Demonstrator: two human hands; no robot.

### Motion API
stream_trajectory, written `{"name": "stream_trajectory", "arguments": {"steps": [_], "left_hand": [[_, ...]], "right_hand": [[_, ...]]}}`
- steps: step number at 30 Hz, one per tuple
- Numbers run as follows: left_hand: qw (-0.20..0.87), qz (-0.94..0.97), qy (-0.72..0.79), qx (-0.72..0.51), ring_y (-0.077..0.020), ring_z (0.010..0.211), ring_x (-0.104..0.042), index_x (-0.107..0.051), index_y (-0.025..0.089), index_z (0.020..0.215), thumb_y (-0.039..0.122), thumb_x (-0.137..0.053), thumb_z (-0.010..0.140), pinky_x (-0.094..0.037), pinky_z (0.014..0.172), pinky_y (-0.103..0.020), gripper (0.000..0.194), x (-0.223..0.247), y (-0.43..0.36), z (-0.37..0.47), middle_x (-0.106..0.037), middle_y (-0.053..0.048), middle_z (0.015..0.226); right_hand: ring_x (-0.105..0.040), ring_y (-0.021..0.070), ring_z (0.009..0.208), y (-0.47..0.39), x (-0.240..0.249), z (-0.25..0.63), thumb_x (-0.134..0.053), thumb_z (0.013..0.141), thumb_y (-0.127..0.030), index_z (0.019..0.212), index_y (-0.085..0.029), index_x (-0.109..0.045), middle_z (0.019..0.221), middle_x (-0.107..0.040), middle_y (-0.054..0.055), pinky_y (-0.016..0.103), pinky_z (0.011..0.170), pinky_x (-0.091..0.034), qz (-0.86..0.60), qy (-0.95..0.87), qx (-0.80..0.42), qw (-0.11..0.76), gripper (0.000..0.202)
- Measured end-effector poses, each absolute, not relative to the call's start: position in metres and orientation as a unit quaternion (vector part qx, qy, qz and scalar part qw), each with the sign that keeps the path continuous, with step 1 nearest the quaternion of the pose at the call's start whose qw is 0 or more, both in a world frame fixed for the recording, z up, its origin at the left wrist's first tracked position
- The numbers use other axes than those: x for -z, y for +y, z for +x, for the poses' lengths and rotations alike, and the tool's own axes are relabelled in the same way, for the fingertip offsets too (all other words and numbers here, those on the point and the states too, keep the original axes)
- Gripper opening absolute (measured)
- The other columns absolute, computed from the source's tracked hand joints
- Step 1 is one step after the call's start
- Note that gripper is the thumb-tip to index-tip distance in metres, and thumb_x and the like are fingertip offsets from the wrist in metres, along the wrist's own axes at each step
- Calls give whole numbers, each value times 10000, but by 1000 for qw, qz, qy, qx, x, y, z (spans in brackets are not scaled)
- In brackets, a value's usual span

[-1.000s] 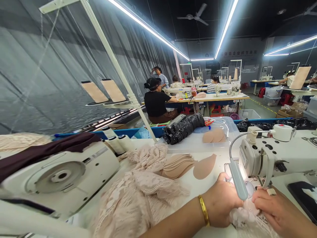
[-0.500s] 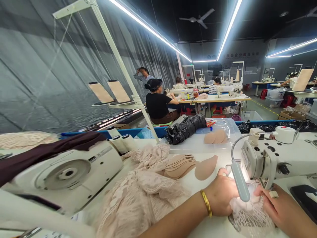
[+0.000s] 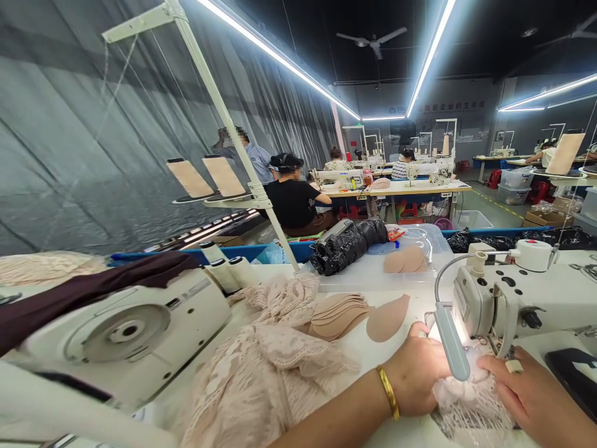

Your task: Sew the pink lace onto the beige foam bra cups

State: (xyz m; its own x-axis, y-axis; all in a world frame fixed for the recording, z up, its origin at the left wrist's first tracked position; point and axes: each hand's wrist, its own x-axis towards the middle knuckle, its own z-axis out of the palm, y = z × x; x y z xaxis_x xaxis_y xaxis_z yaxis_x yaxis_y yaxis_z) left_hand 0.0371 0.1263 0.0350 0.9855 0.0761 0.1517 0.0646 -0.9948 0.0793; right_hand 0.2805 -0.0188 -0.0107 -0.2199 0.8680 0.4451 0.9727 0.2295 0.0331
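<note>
Under the needle end of the white sewing machine [image 3: 485, 298] lies a pale lace piece [image 3: 476, 407], brightly lit. My left hand [image 3: 417, 373], with a gold bangle at the wrist, grips its left side; a grey lamp head [image 3: 451, 345] hides some of those fingers. On the right side of the lace, my right hand [image 3: 527, 389] is closed with thumb and fingers at the edge, close to the presser foot. The needle itself is hidden. Left of my hands, a beige teardrop-shaped pad [image 3: 388, 318] lies beside a fanned stack of similar pads [image 3: 336, 314].
Bunched beige lace fabric [image 3: 265, 367] covers the table's middle. A second machine [image 3: 135, 323] lies at left beneath dark cloth [image 3: 88, 289]. Behind are a clear plastic lid [image 3: 433, 249], a black plastic bundle [image 3: 349, 244] and a thread stand [image 3: 219, 93]. Co-workers sit farther back.
My hands stay on the lace, with only a slight shift. In the background, a standing person has moved left, and the seated person in black has leaned left.
</note>
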Motion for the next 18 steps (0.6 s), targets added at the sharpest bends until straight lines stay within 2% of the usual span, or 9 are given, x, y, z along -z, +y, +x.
{"name": "stream_trajectory", "arguments": {"steps": [4, 5, 7, 9, 11, 12, 14, 16, 18], "left_hand": [[81, 993, 47, -73, -212, 886, -640, -579, 215, 845, 213, -631, 855, -341, 1004, -510, 52, -39, 125, 32, -715, 10, 973], [86, 992, 51, -72, -224, 930, -646, -604, 225, 887, 212, -627, 863, -325, 1036, -532, 35, -41, 124, 30, -723, 6, 1022], [84, 990, 87, -68, -274, 1043, -641, -655, 254, 1009, 239, -633, 881, -284, 1090, -588, 130, -44, 121, 28, -723, -23, 1138], [67, 985, 150, -50, -334, 1101, -615, -676, 254, 1120, 334, -638, 912, -282, 1087, -632, 225, -47, 114, 29, -701, -86, 1206], [56, 979, 196, -20, -357, 1075, -600, -680, 224, 1151, 436, -618, 938, -332, 1041, -618, 307, -50, 105, 33, -682, -136, 1190], [58, 977, 207, -7, -356, 1060, -598, -679, 211, 1152, 459, -609, 943, -356, 1018, -596, 332, -51, 99, 35, -676, -147, 1179], [65, 973, 223, 9, -350, 1055, -596, -676, 193, 1153, 470, -601, 952, -383, 989, -557, 351, -54, 89, 40, -671, -156, 1171], [78, 968, 239, 28, -356, 1072, -591, -669, 188, 1174, 523, -628, 940, -392, 983, -544, 411, -59, 83, 40, -671, -156, 1174], [94, 966, 237, 50, -362, 1089, -588, -648, 192, 1222, 619, -670, 898, -399, 982, -535, 536, -65, 82, 36, -663, -156, 1202]], "right_hand": [[-809, 283, 922, -22, 11, 282, -534, 929, -151, 1252, -302, -760, 1044, -826, 78, 365, 778, -667, -552, -781, 196, 219, 422], [-810, 273, 901, -23, 9, 280, -545, 935, -152, 1289, -305, -732, 1050, -831, 69, 367, 794, -667, -536, -790, 192, 226, 428], [-809, 253, 905, -24, 1, 275, -541, 977, -160, 1367, -292, -654, 1076, -835, 54, 379, 877, -655, -510, -811, 170, 233, 427], [-806, 253, 961, -22, -5, 265, -588, 1021, -252, 1419, -253, -572, 1159, -826, 65, 390, 935, -637, -478, -834, 151, 233, 398], [-796, 259, 979, -19, -7, 256, -674, 1005, -350, 1377, -222, -560, 1170, -812, 79, 375, 885, -642, -468, -842, 141, 229, 410], [-789, 254, 951, -16, -5, 253, -682, 1000, -342, 1313, -227, -582, 1121, -807, 68, 357, 827, -643, -474, -842, 134, 220, 348], [-761, 228, 858, -12, 3, 251, -582, 1017, -197, 1161, -255, -621, 972, -767, 26, 320, 729, -618, -500, -836, 117, 193, 160], [-724, 211, 774, -10, 14, 257, -448, 1005, -69, 1074, -276, -638, 907, -724, 8, 314, 691, -591, -525, -830, 109, 157, 289], [-716, 217, 753, -11, 21, 266, -405, 991, -39, 1086, -283, -663, 937, -735, 19, 328, 694, -589, -545, -818, 119, 143, 368]]}}
